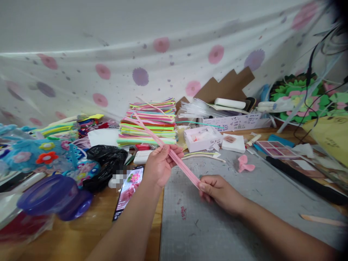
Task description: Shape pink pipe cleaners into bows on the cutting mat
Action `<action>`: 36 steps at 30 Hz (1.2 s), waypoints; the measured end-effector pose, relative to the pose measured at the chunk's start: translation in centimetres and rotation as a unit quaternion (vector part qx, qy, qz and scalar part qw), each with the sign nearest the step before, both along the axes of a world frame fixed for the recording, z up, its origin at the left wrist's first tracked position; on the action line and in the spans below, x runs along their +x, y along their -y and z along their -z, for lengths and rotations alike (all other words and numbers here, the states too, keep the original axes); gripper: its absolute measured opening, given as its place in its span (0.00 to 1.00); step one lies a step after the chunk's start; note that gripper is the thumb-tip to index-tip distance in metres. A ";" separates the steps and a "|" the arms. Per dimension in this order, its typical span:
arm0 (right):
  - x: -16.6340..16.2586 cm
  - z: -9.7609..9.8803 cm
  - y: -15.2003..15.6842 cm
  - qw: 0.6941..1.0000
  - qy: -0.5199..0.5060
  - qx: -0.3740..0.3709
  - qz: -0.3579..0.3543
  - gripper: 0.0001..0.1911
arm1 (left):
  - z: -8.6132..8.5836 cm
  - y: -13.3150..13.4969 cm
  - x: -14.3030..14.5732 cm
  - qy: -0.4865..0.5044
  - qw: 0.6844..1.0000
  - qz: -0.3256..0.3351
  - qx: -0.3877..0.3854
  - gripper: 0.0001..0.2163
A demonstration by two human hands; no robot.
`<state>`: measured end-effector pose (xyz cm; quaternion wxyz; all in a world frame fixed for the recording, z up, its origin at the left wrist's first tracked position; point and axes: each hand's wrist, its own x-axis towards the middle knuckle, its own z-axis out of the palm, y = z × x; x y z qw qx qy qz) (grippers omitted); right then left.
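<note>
Nearest me, my left hand (160,165) and right hand (220,192) meet at the centre of the frame. Both hold the pink strips (182,166), a thin bundle slanting from upper left to lower right. The left fingers pinch the bundle at its middle. The right fingers are curled and pressed together around its lower end, just above the mat.

The flowered cloth (136,54) fills the whole upper half. Below it the grey cutting mat (244,217) covers the lower right of the wooden surface (81,235). A stack of coloured strips (149,125) sits behind my left hand, at upper centre. A purple bowl (49,194) lies at lower left, with a black bag (106,159) beside it. A lit phone (127,192) lies just left of my left forearm.
</note>
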<state>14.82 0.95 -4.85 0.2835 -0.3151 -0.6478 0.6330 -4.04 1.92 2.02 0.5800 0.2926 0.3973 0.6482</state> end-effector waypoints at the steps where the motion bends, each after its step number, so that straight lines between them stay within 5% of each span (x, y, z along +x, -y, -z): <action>1: 0.1 0.0 0.0 0.999 0.017 0.028 -0.001 0.22 | 0.0 0.0 -0.1 -0.005 1.000 0.003 -0.002 0.08; 5: 0.9 -0.8 -0.5 0.988 0.032 0.149 -0.015 0.18 | 0.1 0.1 0.0 -0.017 0.999 0.027 -0.015 0.08; 11: 1.5 -4.3 -2.5 0.951 0.038 0.276 0.136 0.15 | 0.8 1.3 2.1 -0.084 0.988 0.123 -0.037 0.12; 15: -0.4 -6.2 -3.1 0.932 0.104 0.324 0.128 0.13 | 1.3 1.8 3.7 -0.182 0.972 0.147 -0.023 0.14; 18: -1.8 -6.3 -3.3 0.945 0.090 0.290 0.121 0.10 | 1.6 1.9 4.2 -0.216 0.962 0.164 -0.037 0.15; 24: -1.8 -4.8 -3.8 0.981 -0.064 0.091 0.160 0.11 | 2.1 2.1 4.2 -0.197 0.949 0.224 -0.104 0.13; 30: 0.4 -5.6 -4.9 0.949 -0.219 -0.060 0.220 0.11 | 2.6 2.5 4.6 -0.169 0.922 0.319 -0.144 0.12; 36: 2.9 -6.8 -6.1 0.922 -0.286 -0.058 0.255 0.07 | 3.3 2.5 4.5 -0.165 0.899 0.375 -0.154 0.13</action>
